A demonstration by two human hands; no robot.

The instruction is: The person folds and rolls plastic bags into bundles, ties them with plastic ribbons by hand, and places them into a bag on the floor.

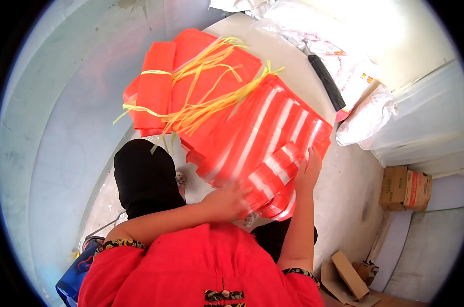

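Folding striped plastic (257, 138) works best edges-squared imo: right hand (308, 171) half-curled against the flap (274, 175), left hand (225, 200) blurred, can't tell either grip.

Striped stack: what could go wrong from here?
1. The folded section at the right hand could spring open or slip out of line; no tie shows around it.
2. The yellow strands lie loose and overlapping, reaching the far end of the striped stack, so they might snag or tangle if the stack is shifted.
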